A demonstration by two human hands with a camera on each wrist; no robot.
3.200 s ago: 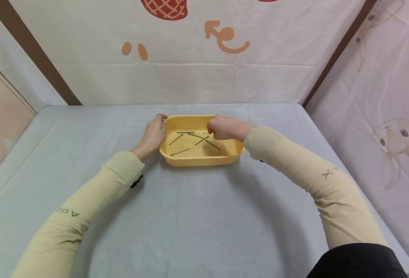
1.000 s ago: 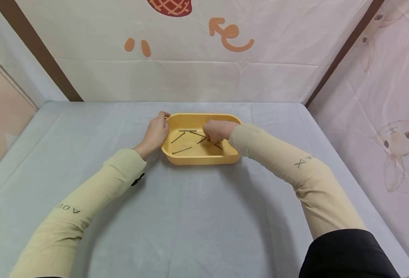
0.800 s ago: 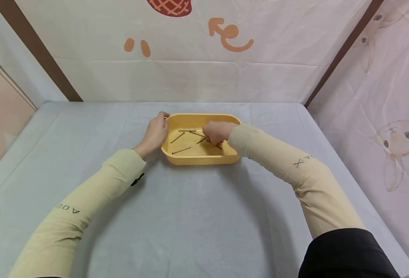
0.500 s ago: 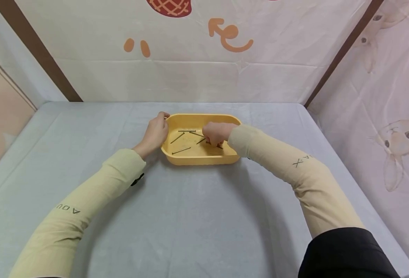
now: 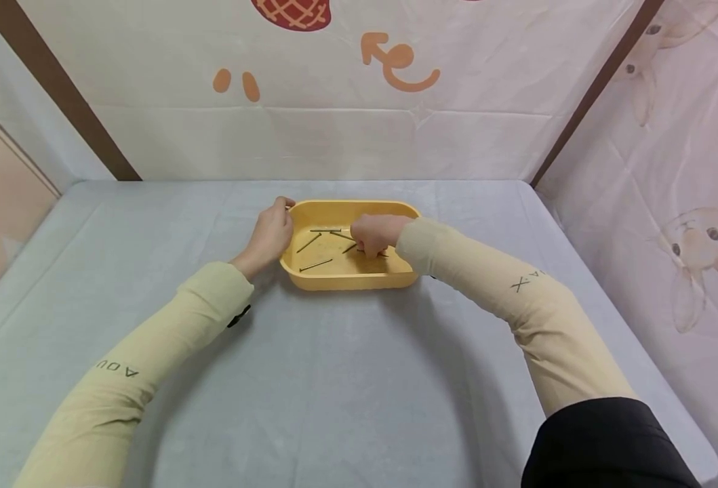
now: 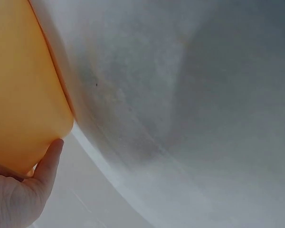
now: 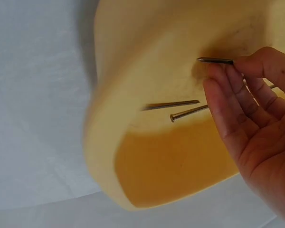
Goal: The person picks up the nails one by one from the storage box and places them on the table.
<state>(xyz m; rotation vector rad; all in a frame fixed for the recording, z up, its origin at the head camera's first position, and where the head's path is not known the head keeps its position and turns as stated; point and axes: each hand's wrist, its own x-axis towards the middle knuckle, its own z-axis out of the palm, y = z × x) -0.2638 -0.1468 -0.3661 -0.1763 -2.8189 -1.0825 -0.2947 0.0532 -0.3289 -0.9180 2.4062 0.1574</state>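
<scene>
A shallow yellow plastic tray [image 5: 359,281] stands on the table with several metal nails [image 5: 316,265] scattered over its floor. My left hand [image 5: 268,236] grips the tray's left end at the rim. In the left wrist view its thumb [image 6: 50,166] lies against the outside wall. Reaching into the tray from the right, my right hand [image 5: 375,234] pinches one nail [image 7: 216,60] between thumb and fingertips, low over the floor. Two other nails, one of them with its head showing [image 7: 172,118], lie close to those fingers in the right wrist view. The right hand hides part of the tray floor.
A pale blue-grey cloth covers the table [image 5: 334,379]. Behind it hangs a printed fabric wall [image 5: 169,135], and another with rabbit drawings [image 5: 694,244] stands at the right. The table's far edge lies just behind the tray.
My right hand has moved left and lower into the tray, and now pinches a nail, which has turned from slanted to nearly level. My left hand has kept its grip on the rim.
</scene>
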